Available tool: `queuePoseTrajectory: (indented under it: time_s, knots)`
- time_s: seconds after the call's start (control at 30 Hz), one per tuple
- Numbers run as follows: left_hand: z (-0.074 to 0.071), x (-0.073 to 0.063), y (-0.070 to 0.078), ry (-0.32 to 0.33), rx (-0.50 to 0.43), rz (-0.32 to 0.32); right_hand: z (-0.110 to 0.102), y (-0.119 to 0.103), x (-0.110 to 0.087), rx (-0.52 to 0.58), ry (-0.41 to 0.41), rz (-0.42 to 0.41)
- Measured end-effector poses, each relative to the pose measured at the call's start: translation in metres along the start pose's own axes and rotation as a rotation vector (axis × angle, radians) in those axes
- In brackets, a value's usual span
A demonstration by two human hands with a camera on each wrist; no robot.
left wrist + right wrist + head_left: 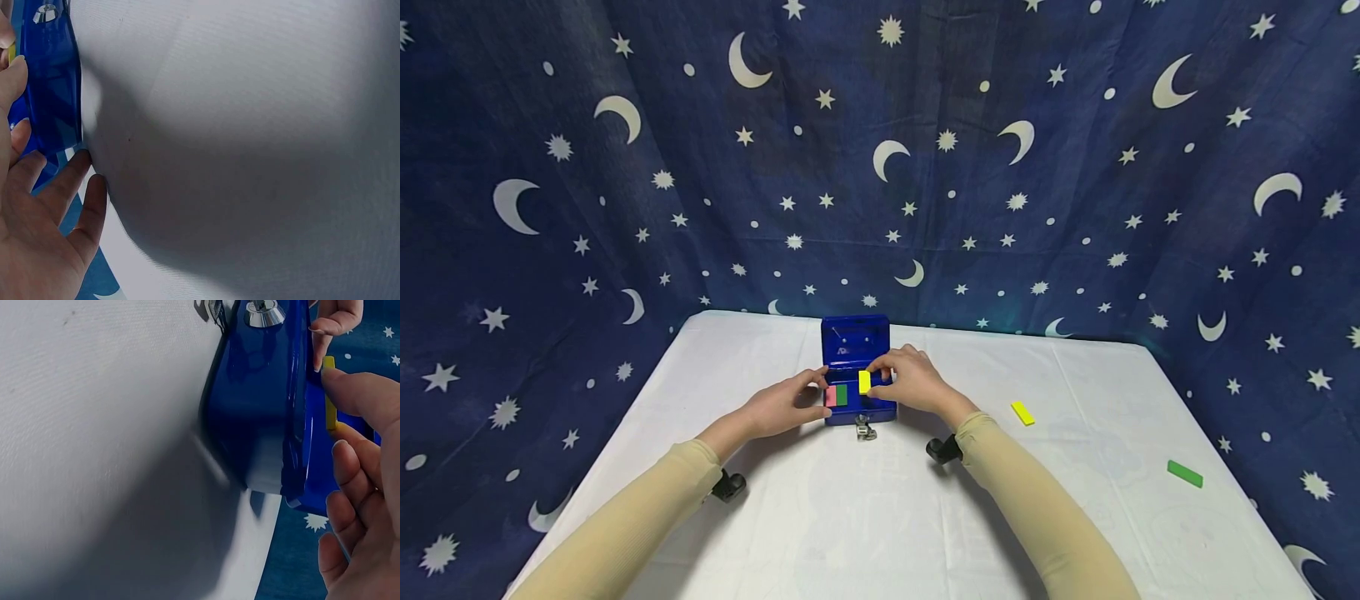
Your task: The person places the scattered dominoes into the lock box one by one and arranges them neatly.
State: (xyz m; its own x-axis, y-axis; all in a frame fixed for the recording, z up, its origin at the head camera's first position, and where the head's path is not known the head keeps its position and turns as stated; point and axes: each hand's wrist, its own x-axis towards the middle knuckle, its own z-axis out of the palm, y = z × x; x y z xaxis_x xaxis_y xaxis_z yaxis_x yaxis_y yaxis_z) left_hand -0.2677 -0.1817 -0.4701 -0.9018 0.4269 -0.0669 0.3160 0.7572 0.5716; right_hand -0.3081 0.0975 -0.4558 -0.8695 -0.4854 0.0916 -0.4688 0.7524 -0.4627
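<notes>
An open blue metal cash box point(859, 418) stands with its lid point(855, 337) raised at the back. A pink block point(831, 396) and a green block point(842, 395) lie side by side in its left end. Just above the box's interior, my right hand point(913, 379) pinches a yellow block point(865, 382), thumb at one end and fingertip at the other, as the right wrist view shows point(330, 394). My left hand point(782, 404) is at the box's left end, thumb and fingers spread loosely, fingertips right at the rim and corners.
A second yellow block point(1022, 413) lies on the white table point(850, 533), right of my right hand. Farther right is a green block point(1184, 473). Keys point(866, 429) hang at the front lock of the box. A starry blue curtain point(925, 208) rises behind the table.
</notes>
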Motion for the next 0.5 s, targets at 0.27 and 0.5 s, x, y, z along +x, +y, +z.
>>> queuePoseTrajectory:
  time_s: [0.27, 0.5]
  knots:
    - [0.001, 0.0, -0.001, -0.003, 0.006, 0.008, 0.007, -0.007, 0.007, -0.1, -0.016, -0.001]
    - [0.0, 0.0, 0.001, -0.01, 0.004, 0.012, 0.011, -0.011, 0.011, -0.148, -0.03, -0.016]
